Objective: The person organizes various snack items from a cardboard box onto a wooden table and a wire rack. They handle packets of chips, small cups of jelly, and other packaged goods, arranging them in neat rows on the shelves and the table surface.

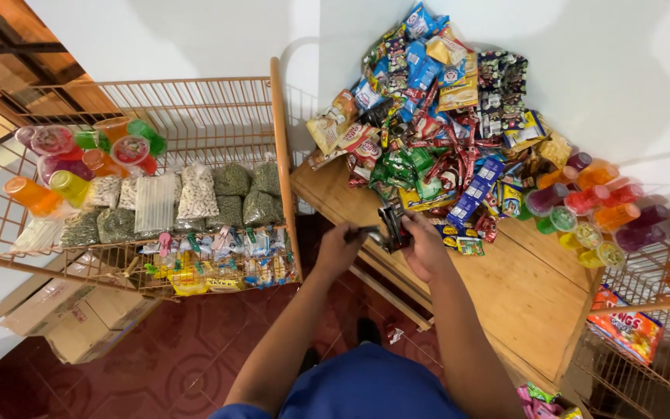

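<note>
Left hand (340, 247): it is hovering over the desk's (529, 299) front edge, its grip closing on one end of a dark strip of packets (391, 226).

Right hand (426, 247): its grip is clamping the other side of the same strip, fingers curling over it.

Strip: it is hanging between both hands, just above the desk's front-left edge, near the foot of the snack pile. What is inside the packets I cannot tell.

Snack pile (436, 116): lots of bright packets are leaning in a heap against the wall, covering the desk's back-left part.

Jelly cups (595, 206): red, orange, purple and green ones are sitting along the desk's right edge, touching each other.

Wire rack (195, 116): it is standing left of the desk, holding bags of seeds (230, 194), more cups (63, 155) and small hanging packs (219, 264).

Boxes (63, 318): cardboard ones are lying on the red floor (172, 365) under the rack.

Chip bag (630, 330): it is hanging on another wire rack at the far right.

What could go wrong: the strip is over the desk's edge, so a loose grip could be letting it drop to the floor. Pulling too hard could be tearing a packet open. An elbow swinging right could be knocking the cups off the edge. A bump to the heap could be sending packets sliding down.
</note>
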